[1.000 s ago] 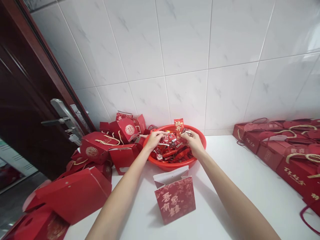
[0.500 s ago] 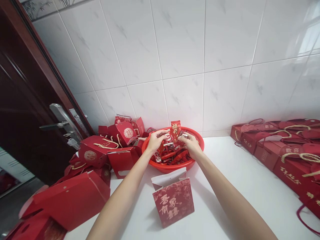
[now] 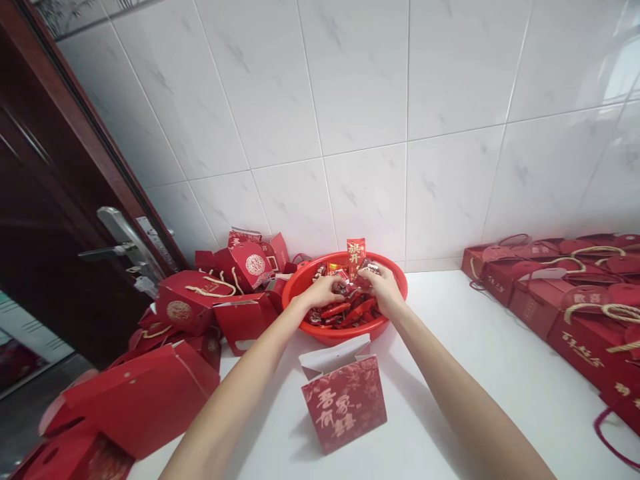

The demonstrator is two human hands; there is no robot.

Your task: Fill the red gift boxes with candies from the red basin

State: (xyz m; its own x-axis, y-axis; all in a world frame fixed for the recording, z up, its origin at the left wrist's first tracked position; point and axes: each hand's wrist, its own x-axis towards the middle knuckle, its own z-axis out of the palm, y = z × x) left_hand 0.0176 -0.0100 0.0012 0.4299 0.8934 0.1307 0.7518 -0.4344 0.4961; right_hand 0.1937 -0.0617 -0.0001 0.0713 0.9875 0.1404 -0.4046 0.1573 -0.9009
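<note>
A red plastic basket (image 3: 345,338) full of small wrapped sweets (image 3: 340,310) stands near the wall. My right hand (image 3: 384,285) is over its right side, its fingers closed on a tall red packet (image 3: 356,257) with gold characters and a dark wrapped sweet (image 3: 371,265) beside it. Lower and to the left, my left hand (image 3: 324,291) reaches in among the sweets with its fingers curled inward. Its fingertips are at a small wrapper and partly hidden. In front of the basket stands a red paper gift box (image 3: 346,403), its top open.
Red gift boxes (image 3: 245,320) with rope handles pile up on the left, beside a dark door (image 3: 60,167) with a metal handle. Rows of closed red boxes (image 3: 535,300) line the right side of the white table (image 3: 445,320). Tiled wall (image 3: 370,200) rises behind.
My left hand has moved down and slightly right, deeper into the sweets. The red packet in my right hand now stands more upright and a little farther right.
</note>
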